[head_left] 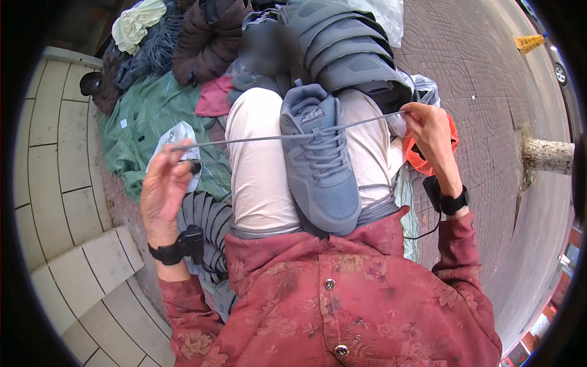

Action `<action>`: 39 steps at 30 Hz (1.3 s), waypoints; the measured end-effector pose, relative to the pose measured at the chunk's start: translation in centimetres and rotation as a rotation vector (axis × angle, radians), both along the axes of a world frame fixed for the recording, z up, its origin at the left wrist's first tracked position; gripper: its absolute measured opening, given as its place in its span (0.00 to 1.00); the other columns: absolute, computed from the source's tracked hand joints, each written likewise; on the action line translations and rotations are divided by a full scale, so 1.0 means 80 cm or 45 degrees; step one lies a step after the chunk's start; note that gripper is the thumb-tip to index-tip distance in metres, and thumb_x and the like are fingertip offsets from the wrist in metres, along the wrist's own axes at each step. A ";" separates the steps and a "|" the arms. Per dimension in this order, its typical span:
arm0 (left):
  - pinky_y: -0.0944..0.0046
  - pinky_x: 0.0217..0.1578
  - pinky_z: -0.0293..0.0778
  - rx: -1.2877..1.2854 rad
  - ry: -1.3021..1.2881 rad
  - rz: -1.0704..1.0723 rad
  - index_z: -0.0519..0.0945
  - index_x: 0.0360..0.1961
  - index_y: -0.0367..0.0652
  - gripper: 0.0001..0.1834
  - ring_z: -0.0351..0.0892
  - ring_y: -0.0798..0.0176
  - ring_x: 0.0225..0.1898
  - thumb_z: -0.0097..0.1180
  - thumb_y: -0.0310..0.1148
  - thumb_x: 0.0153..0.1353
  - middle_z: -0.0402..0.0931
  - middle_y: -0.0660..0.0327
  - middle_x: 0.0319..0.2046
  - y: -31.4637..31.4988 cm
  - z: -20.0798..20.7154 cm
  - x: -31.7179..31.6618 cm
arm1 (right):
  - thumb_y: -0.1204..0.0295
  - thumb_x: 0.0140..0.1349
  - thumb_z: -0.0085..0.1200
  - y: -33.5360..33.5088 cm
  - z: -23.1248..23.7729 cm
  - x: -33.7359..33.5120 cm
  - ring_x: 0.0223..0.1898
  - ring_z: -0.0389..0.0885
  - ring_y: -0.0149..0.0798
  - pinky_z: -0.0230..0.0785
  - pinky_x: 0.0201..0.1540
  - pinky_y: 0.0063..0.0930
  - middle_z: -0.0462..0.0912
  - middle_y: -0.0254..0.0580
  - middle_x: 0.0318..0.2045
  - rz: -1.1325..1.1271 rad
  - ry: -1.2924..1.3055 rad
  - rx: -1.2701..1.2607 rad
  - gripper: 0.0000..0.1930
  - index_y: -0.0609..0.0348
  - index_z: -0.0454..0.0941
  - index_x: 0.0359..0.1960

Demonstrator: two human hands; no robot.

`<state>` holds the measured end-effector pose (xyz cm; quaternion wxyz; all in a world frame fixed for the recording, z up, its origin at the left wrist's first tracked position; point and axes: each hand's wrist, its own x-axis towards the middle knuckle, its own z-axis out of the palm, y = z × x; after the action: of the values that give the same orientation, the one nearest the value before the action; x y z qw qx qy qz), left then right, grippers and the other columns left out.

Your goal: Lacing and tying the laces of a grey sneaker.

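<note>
A grey-blue sneaker [324,165] lies on my lap between my knees, its toe toward me and its opening away from me. Grey shoelace runs crosswise through its eyelets, and the lace's two long ends [260,139] stretch out taut to either side. At the left, my left hand [164,183] pinches one end between its fingers. My right hand [425,125], raised beyond my right knee, grips the other end between thumb and fingers. Both wrists wear black bands.
Stacked grey shoe uppers [348,49] lie beyond my knees, with more grey pieces [205,226] by my left thigh. A green sheet [140,122] covers ground at the left. An orange bag [449,137] sits at the right, near a tree trunk [547,156].
</note>
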<state>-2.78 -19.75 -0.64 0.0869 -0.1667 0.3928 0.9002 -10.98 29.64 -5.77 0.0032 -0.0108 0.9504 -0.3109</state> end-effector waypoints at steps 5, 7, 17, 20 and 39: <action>0.63 0.42 0.79 0.462 0.141 0.065 0.62 0.63 0.30 0.19 0.80 0.65 0.44 0.45 0.31 0.78 0.74 0.55 0.46 -0.054 0.035 0.013 | 0.71 0.68 0.59 0.064 -0.043 -0.008 0.40 0.86 0.42 0.79 0.48 0.37 0.87 0.43 0.39 -0.319 -0.486 -1.360 0.15 0.67 0.81 0.52; 0.61 0.47 0.81 0.529 0.284 0.072 0.59 0.64 0.30 0.20 0.80 0.62 0.50 0.44 0.29 0.77 0.72 0.54 0.49 -0.068 0.050 0.019 | 0.73 0.68 0.58 0.067 -0.035 -0.012 0.47 0.84 0.40 0.77 0.52 0.33 0.86 0.45 0.43 -0.422 -0.453 -1.766 0.16 0.68 0.79 0.54; 0.73 0.46 0.78 -0.151 0.552 -0.024 0.70 0.61 0.29 0.20 0.77 0.68 0.46 0.54 0.25 0.71 0.73 0.55 0.49 0.015 0.115 0.021 | 0.75 0.73 0.52 0.155 -0.074 -0.015 0.25 0.67 0.25 0.65 0.29 0.17 0.79 0.40 0.37 -0.610 -0.096 -2.136 0.19 0.64 0.68 0.63; 0.75 0.42 0.77 -0.715 0.222 -0.176 0.77 0.56 0.29 0.18 0.82 0.71 0.38 0.60 0.29 0.68 0.82 0.56 0.41 0.095 0.074 -0.016 | 0.73 0.73 0.52 0.098 -0.068 0.009 0.20 0.66 0.23 0.60 0.24 0.14 0.82 0.37 0.34 -0.413 -0.322 -1.603 0.15 0.62 0.72 0.59; 0.74 0.24 0.59 -1.327 0.064 -0.281 0.89 0.35 0.39 0.12 0.65 0.81 0.23 0.63 0.37 0.67 0.78 0.73 0.23 0.174 -0.030 -0.041 | 0.70 0.63 0.64 -0.090 0.006 0.006 0.30 0.72 0.20 0.65 0.33 0.17 0.81 0.26 0.26 0.119 -0.434 -1.003 0.08 0.63 0.86 0.34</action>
<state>-6.09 -5.84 -3.04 0.0774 -0.1237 0.8051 0.5748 -10.53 22.44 -5.30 0.1697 -0.0027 0.7436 -0.6467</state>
